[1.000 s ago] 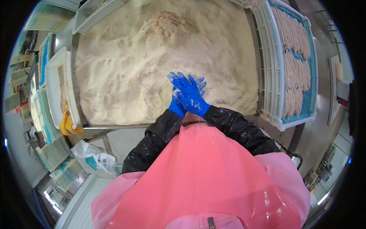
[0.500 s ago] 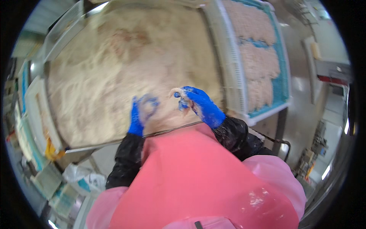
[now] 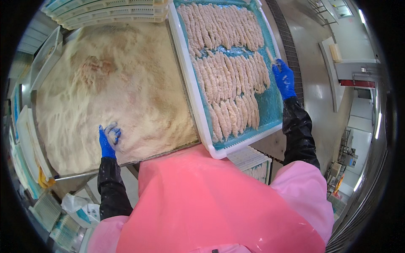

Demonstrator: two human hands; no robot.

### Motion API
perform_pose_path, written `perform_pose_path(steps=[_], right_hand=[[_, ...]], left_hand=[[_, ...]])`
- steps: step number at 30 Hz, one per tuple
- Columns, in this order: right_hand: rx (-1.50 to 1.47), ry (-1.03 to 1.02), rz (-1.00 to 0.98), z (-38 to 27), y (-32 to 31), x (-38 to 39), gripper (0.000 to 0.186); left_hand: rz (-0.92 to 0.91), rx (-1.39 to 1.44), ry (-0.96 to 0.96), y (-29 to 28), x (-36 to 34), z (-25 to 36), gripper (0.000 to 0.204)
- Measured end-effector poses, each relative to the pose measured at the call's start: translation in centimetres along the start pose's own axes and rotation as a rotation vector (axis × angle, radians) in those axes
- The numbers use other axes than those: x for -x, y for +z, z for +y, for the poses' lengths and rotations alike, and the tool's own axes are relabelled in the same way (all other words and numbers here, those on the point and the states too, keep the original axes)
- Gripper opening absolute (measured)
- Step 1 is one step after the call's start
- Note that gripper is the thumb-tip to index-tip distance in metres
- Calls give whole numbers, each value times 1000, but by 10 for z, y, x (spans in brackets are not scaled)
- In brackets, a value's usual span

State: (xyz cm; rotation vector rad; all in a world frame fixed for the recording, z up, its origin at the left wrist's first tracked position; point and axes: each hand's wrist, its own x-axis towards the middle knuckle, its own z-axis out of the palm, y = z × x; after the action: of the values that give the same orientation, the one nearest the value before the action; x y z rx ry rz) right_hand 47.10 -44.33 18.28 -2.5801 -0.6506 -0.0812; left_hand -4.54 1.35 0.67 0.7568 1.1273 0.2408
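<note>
My right hand [image 3: 284,80], in a blue glove, is above the right rim of a white-edged tray [image 3: 219,154] lined with blue-green sheet. Its fingertips pinch one end of a pale breaded strip [image 3: 270,55]. On the tray lie three rows of similar breaded strips [image 3: 233,76], packed side by side, with bare liner at the lower right. My left hand [image 3: 108,139], also gloved in blue, is low over a wide bed of pale breading [image 3: 147,105]. Its thumb and fingers are apart, crumbs coat the fingers, and I see nothing held in them.
A darker clump of pinkish pieces [image 3: 96,69] sits in the far part of the breading. Stacked pale trays [image 3: 114,14] stand behind the bed. More racks [image 3: 45,59] line its left side. Below the strip tray shows another tray [image 3: 256,166] holding strips.
My right hand has moved from above the breading to the tray's right side, carrying the strip. The left hand remains over the breading. The view has shifted right, bringing the whole tray into sight.
</note>
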Motion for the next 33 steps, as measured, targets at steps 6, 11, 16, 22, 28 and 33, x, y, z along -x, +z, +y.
perform_pose_path(steps=[6, 11, 16, 22, 28, 33], right_hand=[[187, -157, -88, 39, 11, -19, 30], [71, -120, -275, 44, 8, -43, 31], [-15, -196, -133, 27, -5, -3, 32], [-449, 40, -201, -157, 17, 73, 35], [-663, -33, -188, -299, 82, 150, 32], [-1005, 106, -331, -358, 186, 174, 30]], left_hand=[[28, -33, 34, 4, 1, -1, 74], [65, 70, 27, 6, -2, -7, 73], [99, 211, 33, 27, 13, 1, 57], [137, -614, 829, 40, -25, 7, 31], [340, -1724, 1100, 94, -44, 34, 61], [-90, -1645, 830, 44, -6, 49, 48]])
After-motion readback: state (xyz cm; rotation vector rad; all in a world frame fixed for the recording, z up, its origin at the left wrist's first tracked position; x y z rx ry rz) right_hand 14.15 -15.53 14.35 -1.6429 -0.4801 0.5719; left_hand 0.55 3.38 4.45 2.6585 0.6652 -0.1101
